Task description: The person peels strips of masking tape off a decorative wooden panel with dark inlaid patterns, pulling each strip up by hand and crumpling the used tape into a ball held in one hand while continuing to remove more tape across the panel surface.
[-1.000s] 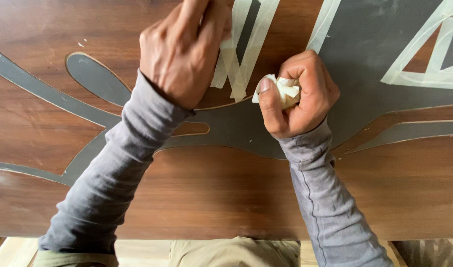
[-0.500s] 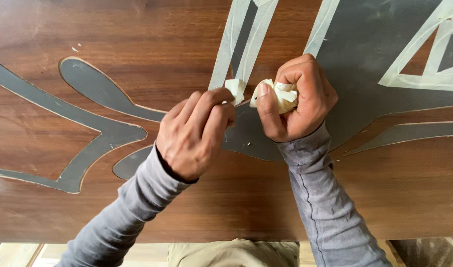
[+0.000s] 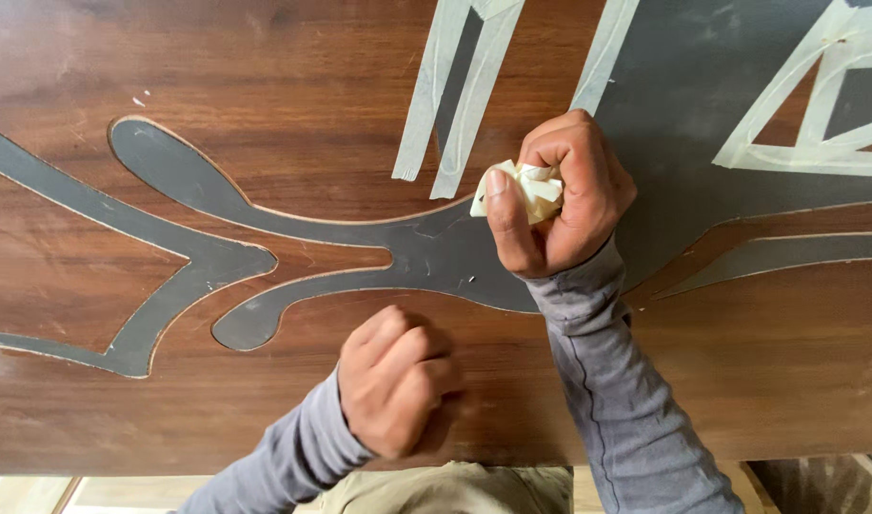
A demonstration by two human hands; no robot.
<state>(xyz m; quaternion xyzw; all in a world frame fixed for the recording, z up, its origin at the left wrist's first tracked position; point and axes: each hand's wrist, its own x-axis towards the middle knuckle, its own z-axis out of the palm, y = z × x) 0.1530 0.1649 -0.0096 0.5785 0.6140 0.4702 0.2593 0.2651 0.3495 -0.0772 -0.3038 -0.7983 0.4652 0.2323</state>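
My right hand (image 3: 564, 195) grips a crumpled wad of pale masking tape (image 3: 522, 188) over the middle of a dark wooden panel (image 3: 265, 105). Grey painted curling shapes (image 3: 217, 252) are inlaid in the panel. My left hand (image 3: 393, 381) is a closed fist resting on the wood near the panel's near edge; I see nothing in it. Strips of masking tape (image 3: 445, 95) lie stuck on the panel just above my right hand. Both arms wear grey sleeves.
More tape strips outline a shape at the upper right (image 3: 807, 124). A large grey painted area (image 3: 693, 105) fills the upper right of the panel. The panel's near edge (image 3: 169, 471) runs along the bottom, with pale floor below it.
My left hand has pulled down from the tape strips at the top to the near edge of the panel, closing into a fist. My right hand has stayed in place with the tape wad.
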